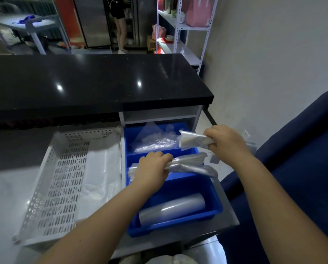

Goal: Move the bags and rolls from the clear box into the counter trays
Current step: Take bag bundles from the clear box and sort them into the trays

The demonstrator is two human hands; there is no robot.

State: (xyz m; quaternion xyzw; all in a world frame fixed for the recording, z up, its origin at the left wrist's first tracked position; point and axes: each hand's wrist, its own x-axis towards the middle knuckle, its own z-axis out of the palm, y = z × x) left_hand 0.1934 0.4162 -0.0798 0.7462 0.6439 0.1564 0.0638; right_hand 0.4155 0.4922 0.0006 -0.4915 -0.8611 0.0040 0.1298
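Head view, one entry: left hand [152, 166] fisted around a limp bundle of clear bags [189, 164] over the middle blue tray [197, 149], right hand [226, 141] clenched on a folded bag [191, 141] above the far tray; slack plastic risks snagging rims, spilling.

Both hands [153, 168] [224, 141] grip plastic bags [189, 164] (over blue trays [214, 208]).

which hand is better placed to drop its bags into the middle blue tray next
Left. The left hand already grips a bundle of clear bags right over the middle blue tray. The right hand holds a folded bag by the far blue tray's right edge, farther away.
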